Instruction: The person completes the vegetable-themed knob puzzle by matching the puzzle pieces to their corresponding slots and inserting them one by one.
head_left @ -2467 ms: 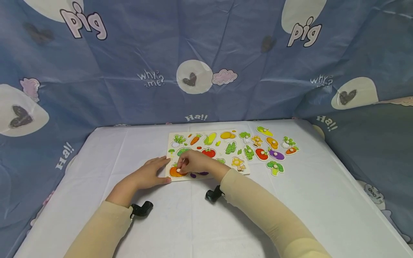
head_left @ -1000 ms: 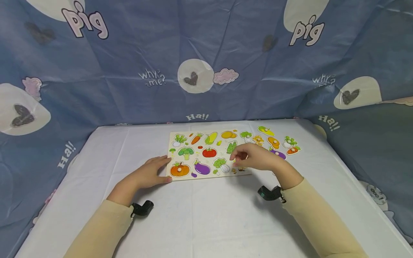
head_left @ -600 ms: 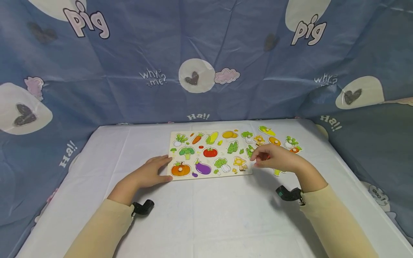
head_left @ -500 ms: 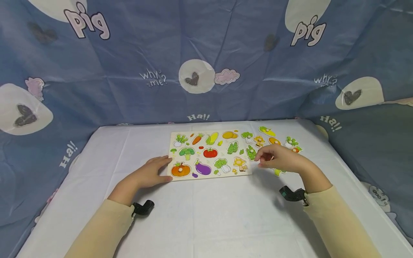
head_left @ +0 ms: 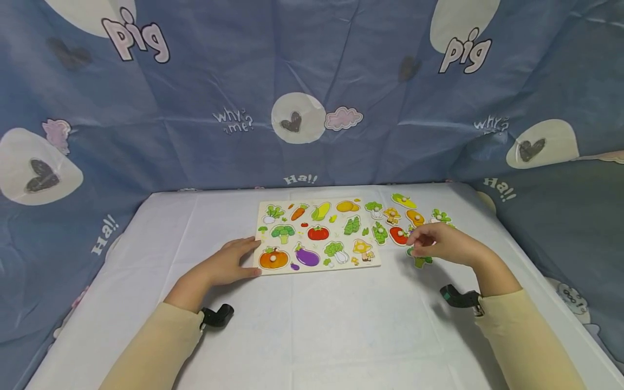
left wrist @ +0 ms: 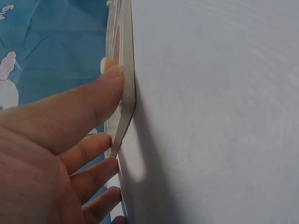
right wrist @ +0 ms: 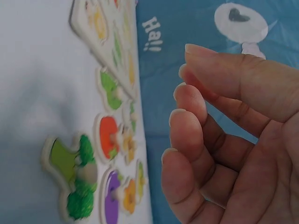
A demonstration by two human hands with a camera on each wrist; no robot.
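Observation:
A white puzzle board [head_left: 336, 233] printed with vegetables lies mid-table, and a knobbed pumpkin piece [head_left: 273, 259] sits in its near left corner. My left hand [head_left: 224, 264] rests at the board's left edge, thumb and fingertips touching it with fingers extended. To the right of the board, my right hand [head_left: 446, 242] hovers above loose pieces, fingers loosely bent and nothing between them. Nearest it lie a broccoli piece [head_left: 421, 261] and a tomato piece [head_left: 398, 235]. An eggplant piece [right wrist: 110, 198] shows in the right wrist view; in the head view the hand mostly covers it.
More knobbed pieces lie right of the board: corn [head_left: 404, 201], potato [head_left: 415, 218], mushroom [head_left: 392, 216], a leafy green piece [head_left: 379, 233], a cabbage [head_left: 374, 209] and a white radish [head_left: 441, 216]. A blue printed curtain [head_left: 219, 157] stands behind the white table [head_left: 331, 330].
My right hand has let go of the pumpkin piece at the board's near left corner and moved right, past the board, over the loose pieces. The left hand stays at the board's edge.

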